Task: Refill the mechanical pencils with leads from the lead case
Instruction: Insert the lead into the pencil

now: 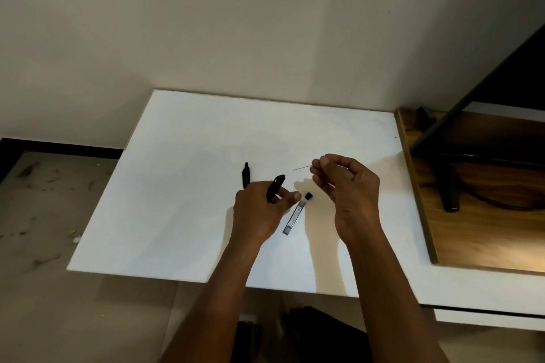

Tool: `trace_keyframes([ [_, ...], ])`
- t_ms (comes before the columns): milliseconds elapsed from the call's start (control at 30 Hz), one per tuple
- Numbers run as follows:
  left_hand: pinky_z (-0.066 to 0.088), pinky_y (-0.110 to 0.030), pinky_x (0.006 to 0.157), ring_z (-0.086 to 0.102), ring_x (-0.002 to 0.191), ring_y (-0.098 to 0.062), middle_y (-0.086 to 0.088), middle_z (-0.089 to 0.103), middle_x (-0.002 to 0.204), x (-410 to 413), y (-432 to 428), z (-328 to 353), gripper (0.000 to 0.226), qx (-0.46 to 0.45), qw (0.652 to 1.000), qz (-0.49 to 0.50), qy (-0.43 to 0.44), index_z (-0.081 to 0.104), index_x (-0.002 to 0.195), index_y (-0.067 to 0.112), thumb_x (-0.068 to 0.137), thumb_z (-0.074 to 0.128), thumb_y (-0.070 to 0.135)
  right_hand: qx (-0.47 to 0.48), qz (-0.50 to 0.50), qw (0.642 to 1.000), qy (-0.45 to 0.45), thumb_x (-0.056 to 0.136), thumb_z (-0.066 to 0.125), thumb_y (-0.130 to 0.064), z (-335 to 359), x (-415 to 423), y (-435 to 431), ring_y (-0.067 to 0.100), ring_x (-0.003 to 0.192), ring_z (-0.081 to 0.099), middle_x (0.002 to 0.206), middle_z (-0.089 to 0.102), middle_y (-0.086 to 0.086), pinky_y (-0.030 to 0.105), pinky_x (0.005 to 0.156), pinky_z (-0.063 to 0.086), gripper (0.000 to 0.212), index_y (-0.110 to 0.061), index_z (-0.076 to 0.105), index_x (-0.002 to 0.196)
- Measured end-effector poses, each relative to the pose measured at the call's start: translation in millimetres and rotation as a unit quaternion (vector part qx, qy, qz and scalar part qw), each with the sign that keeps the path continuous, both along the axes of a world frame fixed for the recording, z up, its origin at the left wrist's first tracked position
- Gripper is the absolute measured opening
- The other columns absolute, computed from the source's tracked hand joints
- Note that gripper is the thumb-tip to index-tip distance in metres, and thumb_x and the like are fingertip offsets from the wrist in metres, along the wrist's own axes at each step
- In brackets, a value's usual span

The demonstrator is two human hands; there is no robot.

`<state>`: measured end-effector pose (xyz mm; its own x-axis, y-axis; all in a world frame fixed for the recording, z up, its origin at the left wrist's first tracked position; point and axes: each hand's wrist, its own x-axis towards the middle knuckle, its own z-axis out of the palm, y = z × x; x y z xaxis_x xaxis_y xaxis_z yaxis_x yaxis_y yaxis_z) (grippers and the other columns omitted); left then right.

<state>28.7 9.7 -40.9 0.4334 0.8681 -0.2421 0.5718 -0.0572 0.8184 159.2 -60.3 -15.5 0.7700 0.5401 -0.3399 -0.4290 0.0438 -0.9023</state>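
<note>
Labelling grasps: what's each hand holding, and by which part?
Left hand grips a black pencil by its lower barrel, top end free. Right hand pinches a lead at one end between fingertips.

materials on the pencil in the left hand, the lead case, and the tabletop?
Black mechanical pencil in the left hand: likely matte plastic, no glint. Slim clear rectangular lead case: looks like transparent plastic, label showing, black cap off beside it. White flat tabletop: smooth matte board, probably laminate; unsure.
</note>
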Motion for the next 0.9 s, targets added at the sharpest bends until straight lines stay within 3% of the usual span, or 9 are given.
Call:
trace_keyframes([
  [167, 0.052, -0.029, 0.075, 0.07, 0.078, -0.02, -0.004, 0.075, 0.079, 3.9, -0.1, -0.6, 0.02, 0.02, 1.0, -0.012, 0.001, 0.073, 0.095, 0.015, 0.092, 0.067, 0.035, 0.009, 0.023, 0.992, -0.124, 0.089, 0.073, -0.005, 6.6, -9.1, 5.2, 0.026, 0.085, 0.077, 0.084, 0.079, 0.013, 0.026, 0.072, 0.06, 0.011, -0.001, 0.071, 0.099],
  [300, 0.055, -0.043, 0.083, 0.072, 0.081, -0.028, -0.012, 0.074, 0.081, 3.3, 2.3, -2.4, 0.028, 0.013, 1.0, -0.016, -0.005, 0.07, 0.096, 0.007, 0.098, 0.058, 0.032, 0.003, 0.028, 0.983, -0.183, 0.088, 0.073, -0.006, 6.8, -10.1, 6.0, 0.026, 0.083, 0.076, 0.084, 0.078, 0.011, 0.029, 0.072, 0.06, 0.009, -0.004, 0.072, 0.097],
  [900, 0.055, -0.04, 0.082, 0.072, 0.078, -0.027, -0.008, 0.076, 0.079, 1.4, 1.9, 0.5, 0.03, 0.031, 0.999, -0.019, -0.022, 0.073, 0.094, 0.007, 0.1, 0.056, 0.03, -0.014, 0.023, 0.982, -0.188, 0.087, 0.075, -0.008, 0.2, -5.6, 6.4, 0.022, 0.079, 0.076, 0.082, 0.079, 0.009, 0.031, 0.074, 0.061, 0.008, -0.007, 0.073, 0.095],
])
